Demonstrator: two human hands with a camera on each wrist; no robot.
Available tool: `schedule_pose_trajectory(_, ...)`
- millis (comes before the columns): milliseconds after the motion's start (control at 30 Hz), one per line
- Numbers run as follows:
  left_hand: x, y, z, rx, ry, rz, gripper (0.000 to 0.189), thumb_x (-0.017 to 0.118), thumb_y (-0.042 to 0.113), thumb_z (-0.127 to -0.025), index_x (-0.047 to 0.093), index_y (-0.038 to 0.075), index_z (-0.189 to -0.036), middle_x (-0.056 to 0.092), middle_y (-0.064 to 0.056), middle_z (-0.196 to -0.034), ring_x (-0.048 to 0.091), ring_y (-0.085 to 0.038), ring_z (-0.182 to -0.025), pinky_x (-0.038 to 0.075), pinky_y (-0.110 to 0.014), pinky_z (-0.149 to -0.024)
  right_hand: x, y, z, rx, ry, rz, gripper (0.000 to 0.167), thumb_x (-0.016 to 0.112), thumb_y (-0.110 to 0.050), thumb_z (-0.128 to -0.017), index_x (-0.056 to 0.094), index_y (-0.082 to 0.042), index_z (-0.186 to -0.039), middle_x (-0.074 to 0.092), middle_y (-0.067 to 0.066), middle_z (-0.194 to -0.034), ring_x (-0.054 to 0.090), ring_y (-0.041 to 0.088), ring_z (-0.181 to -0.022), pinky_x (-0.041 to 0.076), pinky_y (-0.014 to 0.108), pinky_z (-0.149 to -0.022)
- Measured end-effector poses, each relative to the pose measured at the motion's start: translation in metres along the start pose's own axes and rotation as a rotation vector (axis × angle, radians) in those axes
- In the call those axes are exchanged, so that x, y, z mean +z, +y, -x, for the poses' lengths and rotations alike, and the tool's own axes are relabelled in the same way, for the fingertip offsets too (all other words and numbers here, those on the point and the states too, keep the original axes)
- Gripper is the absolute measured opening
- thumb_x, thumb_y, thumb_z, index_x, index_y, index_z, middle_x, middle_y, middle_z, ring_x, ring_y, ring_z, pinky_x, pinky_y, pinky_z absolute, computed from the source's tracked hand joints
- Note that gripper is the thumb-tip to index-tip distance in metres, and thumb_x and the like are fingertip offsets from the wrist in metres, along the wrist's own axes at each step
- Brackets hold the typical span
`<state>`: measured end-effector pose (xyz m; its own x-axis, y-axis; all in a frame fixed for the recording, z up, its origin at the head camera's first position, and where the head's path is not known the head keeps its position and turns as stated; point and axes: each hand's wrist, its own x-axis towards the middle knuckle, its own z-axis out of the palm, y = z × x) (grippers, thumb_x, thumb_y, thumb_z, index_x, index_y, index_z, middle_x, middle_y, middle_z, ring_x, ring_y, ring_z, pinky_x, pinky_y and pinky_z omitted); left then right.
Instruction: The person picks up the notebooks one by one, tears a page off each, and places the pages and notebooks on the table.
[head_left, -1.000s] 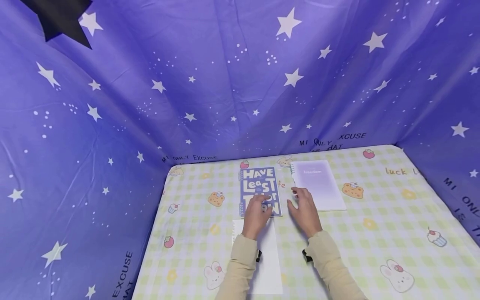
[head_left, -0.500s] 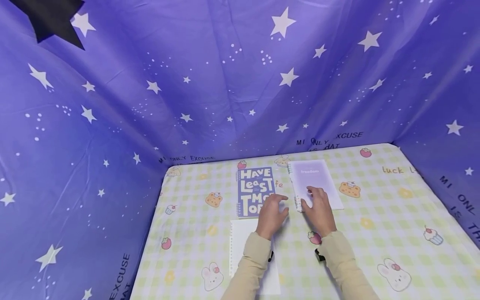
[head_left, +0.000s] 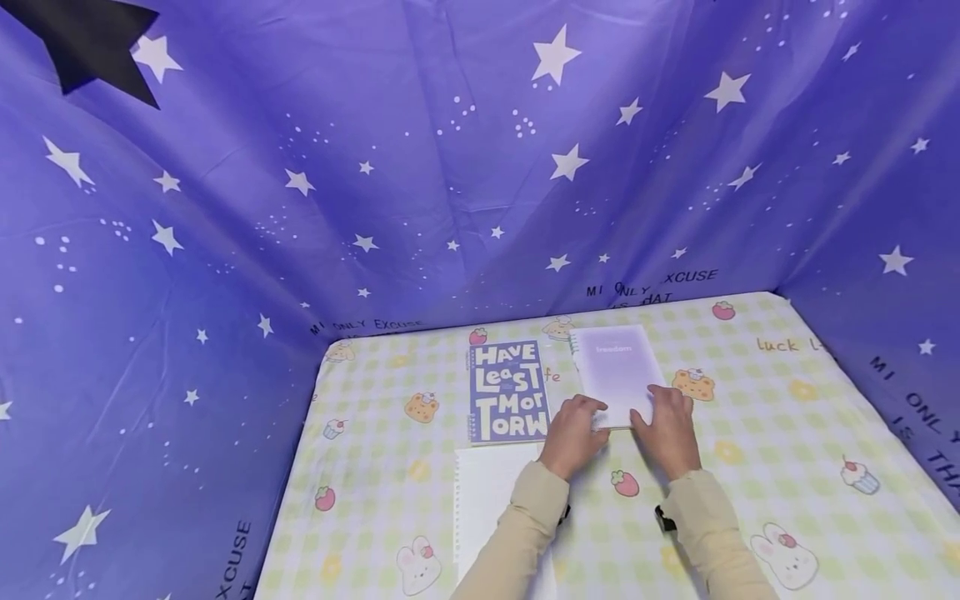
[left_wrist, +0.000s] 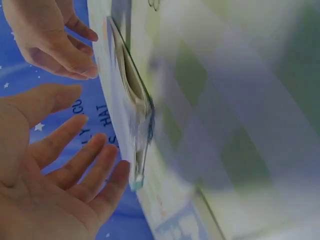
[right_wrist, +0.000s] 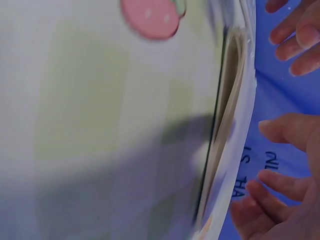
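A pale purple spiral notebook [head_left: 618,375] with "freedom" printed on its cover lies flat at the back middle of the table. My left hand [head_left: 573,437] is at its near left corner, fingers spread and loosely bent. At the near right corner, my right hand [head_left: 670,432] hovers with fingers apart. Both wrist views show the left hand [left_wrist: 70,165] and right hand [right_wrist: 285,185] holding nothing, beside the notebook's edge. Its page block [right_wrist: 229,105] gapes slightly under the cover. Left of it lies a blue notebook [head_left: 508,392] with large white lettering.
A white spiral-edged notebook or pad [head_left: 491,500] lies in front of the blue one, partly under my left forearm. The checked tablecloth [head_left: 375,517] carries printed cartoon animals and fruit. Purple starry curtains [head_left: 420,208] enclose the table at the back and sides.
Both hands have moved right, from beside the blue notebook to the near corners of the purple one. The blue cover, partly hidden before, now shows fully. The notebooks have stayed in place.
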<state>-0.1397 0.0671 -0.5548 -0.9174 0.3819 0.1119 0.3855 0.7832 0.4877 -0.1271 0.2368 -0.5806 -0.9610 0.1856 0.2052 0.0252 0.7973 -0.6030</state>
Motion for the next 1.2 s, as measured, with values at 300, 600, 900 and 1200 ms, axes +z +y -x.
schedule_pose_trajectory(300,0.015,0.010,-0.010,0.017,-0.093,-0.092,0.041,0.077,0.026,-0.084,0.069,0.020,-0.123,0.060,0.001,-0.136,0.050,-0.013,-0.131,0.041,-0.024,-0.110,-0.003,0.013,0.005,0.088,-0.116,0.027,0.063,0.066,-0.013,-0.090,0.039,0.020,-0.135,0.034,0.043,-0.135,0.027,0.058,-0.127,0.028,0.067,-0.106)
schedule_pose_trajectory(600,0.028,0.007,-0.017,0.135,-0.091,-0.338,0.046,0.077,0.029,-0.085,0.065,0.020,-0.128,0.056,-0.002,-0.144,0.045,-0.017,-0.140,0.034,-0.030,-0.117,-0.002,0.019,0.005,0.124,-0.156,0.051,0.063,0.064,-0.015,-0.093,0.036,0.020,-0.137,0.034,0.042,-0.138,0.028,0.056,-0.128,0.027,0.064,-0.110)
schedule_pose_trajectory(900,0.036,0.002,-0.021,0.186,-0.051,-0.399,0.041,0.077,0.026,-0.084,0.067,0.018,-0.123,0.060,-0.004,-0.138,0.051,-0.017,-0.135,0.036,-0.027,-0.115,0.001,0.023,0.004,0.096,-0.090,0.051,0.055,0.066,-0.007,-0.091,0.042,0.020,-0.132,0.042,0.041,-0.132,0.035,0.055,-0.122,0.030,0.063,-0.105)
schedule_pose_trajectory(1200,0.036,0.001,-0.023,0.205,-0.004,-0.361,0.030,0.073,0.018,-0.088,0.069,0.015,-0.117,0.063,-0.006,-0.133,0.055,-0.018,-0.130,0.041,-0.025,-0.112,-0.001,0.024,0.001,0.120,-0.093,0.056,0.053,0.064,-0.007,-0.093,0.042,0.018,-0.134,0.041,0.039,-0.133,0.034,0.054,-0.124,0.030,0.063,-0.106)
